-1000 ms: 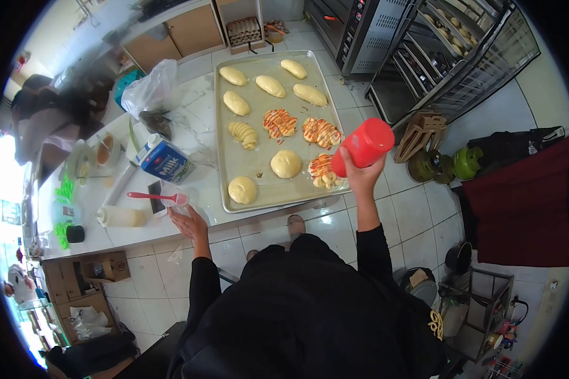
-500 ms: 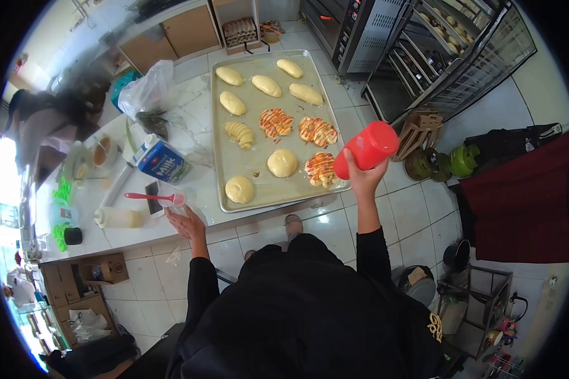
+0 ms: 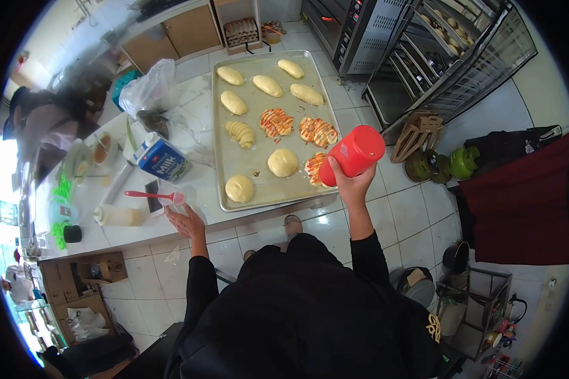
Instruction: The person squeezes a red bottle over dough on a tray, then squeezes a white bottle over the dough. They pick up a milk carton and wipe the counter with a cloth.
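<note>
My right hand (image 3: 356,186) is wrapped around a red squeeze bottle (image 3: 360,150), tilted with its base up over the right edge of the baking tray (image 3: 257,158). The bottle's nozzle end is hidden. Under it lies a dough piece (image 3: 314,169) striped with red and white sauce, partly covered by the bottle. Two more sauced buns (image 3: 277,122) sit above it. Plain glazed round dough (image 3: 282,163) lies to the left. My left hand (image 3: 186,222) rests at the counter edge, fingers stretched out, near a red-handled brush (image 3: 152,195) and a clear cup.
A blue milk carton (image 3: 162,159), a phone and a pale sauce bottle (image 3: 119,216) stand on the marble counter (image 3: 199,164). A plastic bag lies behind. Another person is at the far left. A tray rack (image 3: 417,69) and gas cylinders (image 3: 464,161) are on the right.
My right hand has moved a little left and down with the red squeeze bottle, which now covers more of the nearest sauced bun. My left hand has stayed in place.
</note>
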Demonstrator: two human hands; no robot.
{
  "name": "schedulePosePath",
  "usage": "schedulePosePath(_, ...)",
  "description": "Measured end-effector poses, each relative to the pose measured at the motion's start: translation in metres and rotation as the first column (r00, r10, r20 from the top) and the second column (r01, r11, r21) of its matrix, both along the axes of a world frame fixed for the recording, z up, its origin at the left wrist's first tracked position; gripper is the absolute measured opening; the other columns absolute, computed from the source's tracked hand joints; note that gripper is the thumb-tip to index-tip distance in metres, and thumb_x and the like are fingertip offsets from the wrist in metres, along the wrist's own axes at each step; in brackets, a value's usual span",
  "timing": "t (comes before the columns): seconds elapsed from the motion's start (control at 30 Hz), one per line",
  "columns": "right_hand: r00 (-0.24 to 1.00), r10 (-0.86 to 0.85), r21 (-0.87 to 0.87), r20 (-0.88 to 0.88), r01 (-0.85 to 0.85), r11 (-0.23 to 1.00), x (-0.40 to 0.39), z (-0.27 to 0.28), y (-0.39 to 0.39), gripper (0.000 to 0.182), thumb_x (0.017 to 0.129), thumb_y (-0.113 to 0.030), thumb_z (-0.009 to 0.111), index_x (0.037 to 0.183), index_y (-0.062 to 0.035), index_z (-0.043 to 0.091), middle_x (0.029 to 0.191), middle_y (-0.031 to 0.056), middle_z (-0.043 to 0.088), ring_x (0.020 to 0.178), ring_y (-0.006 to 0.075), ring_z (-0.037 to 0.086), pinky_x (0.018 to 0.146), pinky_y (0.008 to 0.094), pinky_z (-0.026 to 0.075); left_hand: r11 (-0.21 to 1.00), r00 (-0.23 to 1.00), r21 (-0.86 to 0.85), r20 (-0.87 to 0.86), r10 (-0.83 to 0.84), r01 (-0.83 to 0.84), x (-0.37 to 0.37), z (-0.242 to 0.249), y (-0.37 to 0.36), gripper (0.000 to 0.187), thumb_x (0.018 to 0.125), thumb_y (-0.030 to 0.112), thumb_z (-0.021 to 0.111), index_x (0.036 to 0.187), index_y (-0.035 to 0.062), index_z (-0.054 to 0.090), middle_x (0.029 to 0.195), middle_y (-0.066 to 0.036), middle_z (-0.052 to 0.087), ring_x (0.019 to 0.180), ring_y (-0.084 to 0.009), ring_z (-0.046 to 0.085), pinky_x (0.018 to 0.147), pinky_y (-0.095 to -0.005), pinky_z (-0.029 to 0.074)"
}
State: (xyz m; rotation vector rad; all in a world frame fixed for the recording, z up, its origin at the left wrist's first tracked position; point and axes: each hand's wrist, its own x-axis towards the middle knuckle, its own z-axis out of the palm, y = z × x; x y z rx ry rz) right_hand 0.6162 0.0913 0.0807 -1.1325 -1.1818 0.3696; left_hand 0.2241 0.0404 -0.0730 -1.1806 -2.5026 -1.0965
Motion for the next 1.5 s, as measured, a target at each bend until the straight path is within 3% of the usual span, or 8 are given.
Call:
schedulePosePath(0.53, 0.958, -0.258, -0.076, -0.129, 0.250, 0.965, 0.046, -0.031, 0.013, 0.072, 0.067, -0.006, 0.081, 0.126, -0.0012, 0.040, 0.115, 0.0112, 0.054, 0.103, 0.0228, 0.056, 0.092, 0.0384, 0.046, 0.996, 0.990, -0.027, 0.110, 0.089, -0.087, -0.001, 0.005, 0.001, 0.067, 0.085, 0.021, 0.060, 0.137, -0.0042, 0.027, 0.137, -0.023, 0.037, 0.127, -0.0383, 0.035, 0.105, -0.0441, 0.029)
schedulePosePath(0.67, 0.803, -0.053, -0.055, -0.594, 0.025, 0.998, 0.044, -0.011, 0.040, 0.058, 0.072, -0.009, 0.077, 0.119, -0.0026, 0.044, 0.113, 0.0122, 0.055, 0.097, 0.0242, 0.058, 0.089, 0.0436, 0.050, 0.998, 0.994, 0.061, 0.107, -0.023, 0.016, -0.002, 0.014, -0.005, 0.069, 0.081, 0.015, 0.063, 0.136, -0.0047, 0.028, 0.135, -0.024, 0.038, 0.125, -0.0398, 0.037, 0.105, -0.0434, 0.029)
schedulePosePath(0.77, 0.325, 0.068, -0.070, -0.943, -0.394, 0.916, 0.013, 0.000, 0.055, 0.050, 0.078, -0.021, 0.074, 0.116, -0.0045, 0.046, 0.111, 0.0130, 0.056, 0.096, 0.0265, 0.059, 0.088, 0.0449, 0.050, 0.979, 0.990, 0.199, 0.114, -0.078, 0.054, -0.002, 0.019, -0.017, 0.069, 0.079, 0.014, 0.064, 0.135, -0.0049, 0.028, 0.134, -0.025, 0.039, 0.125, -0.0403, 0.037, 0.105, -0.0424, 0.029)
schedulePosePath(0.97, -0.483, -0.094, 0.458, -0.870, -0.866, 0.202, -0.141, 0.010, 0.027, 0.054, 0.082, -0.043, 0.066, 0.119, -0.0088, 0.048, 0.111, 0.0146, 0.057, 0.100, 0.0295, 0.058, 0.088, 0.0521, 0.048, 0.778, 0.825, 0.458, 0.149, -0.545, 0.431, 0.029, 0.110, -0.074, 0.112, 0.061, 0.037, 0.083, 0.142, -0.0005, 0.016, 0.142, -0.023, 0.032, 0.133, -0.0366, 0.031, 0.106, -0.0454, 0.028)
schedulePosePath(1.13, -0.201, -0.156, 0.237, -0.967, -0.934, -0.268, -0.278, 0.013, -0.058, 0.056, 0.086, -0.048, 0.058, 0.122, -0.0055, 0.048, 0.109, 0.0120, 0.056, 0.097, 0.0265, 0.059, 0.080, 0.0433, 0.054, 0.684, 0.845, 0.566, -0.044, -0.533, 0.461, 0.014, 0.153, -0.101, 0.107, 0.054, 0.038, 0.089, 0.135, 0.0021, 0.030, 0.127, -0.023, 0.049, 0.115, -0.0364, 0.052, 0.100, -0.0461, 0.037)
schedulePosePath(1.23, -0.287, -0.652, 0.594, -0.702, -0.740, -0.315, -0.344, -0.006, -0.090, 0.056, 0.088, -0.051, 0.054, 0.122, -0.0065, 0.048, 0.106, 0.0105, 0.057, 0.088, 0.0213, 0.061, 0.076, 0.0382, 0.054, 0.678, 0.885, 0.622, -0.051, -0.463, 0.391, -0.042, 0.146, -0.139, 0.086, 0.056, 0.031, 0.089, 0.123, -0.0001, 0.045, 0.115, -0.020, 0.058, 0.106, -0.0323, 0.058, 0.096, -0.0429, 0.042)
schedulePosePath(1.33, -0.107, -0.076, 0.126, -0.991, -0.613, -0.780, -0.389, -0.026, -0.114, 0.053, 0.090, -0.050, 0.052, 0.129, -0.0146, 0.042, 0.111, 0.0051, 0.055, 0.090, 0.0166, 0.057, 0.075, 0.0301, 0.046, 0.661, 0.916, 0.730, 0.131, -0.380, 0.170, -0.097, 0.141, -0.167, 0.068, 0.058, 0.020, 0.087, 0.113, -0.0009, 0.053, 0.108, -0.017, 0.061, 0.100, -0.0278, 0.061, 0.092, -0.0408, 0.046)
schedulePosePath(1.5, -0.164, 0.278, -0.116, -0.946, -0.631, -0.767, -0.455, -0.028, -0.108, 0.058, 0.092, -0.040, 0.051, 0.139, -0.0137, 0.030, 0.117, 0.0138, 0.053, 0.102, 0.0248, 0.056, 0.086, 0.0357, 0.045, 0.832, 0.966, 0.551, 0.243, -0.086, -0.065, -0.205, 0.172, -0.163, 0.057, 0.060, 0.013, 0.083, 0.108, 0.0006, 0.054, 0.093, -0.009, 0.063, 0.092, -0.0190, 0.062, 0.081, -0.0311, 0.051)
